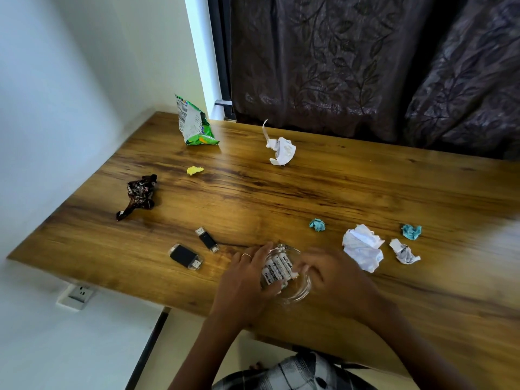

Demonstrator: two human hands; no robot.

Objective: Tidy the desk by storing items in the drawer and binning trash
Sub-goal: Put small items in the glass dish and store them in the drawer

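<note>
Head view: both hands around glass bowl [287,274] of batteries [277,270] at six o'clock on surface [309,192]; left hand [247,280] cupping the rim, right hand [332,273] grasp blurred, unclear. Risk: slick glass slipping, batteries spilling.

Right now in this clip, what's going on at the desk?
A person has both hands around a small glass bowl of white batteries near the desk's front edge: left hand on one side, right hand on the other. Two black USB drives lie to its left. Crumpled paper and snack wrappers lie across the wooden desk.
</note>
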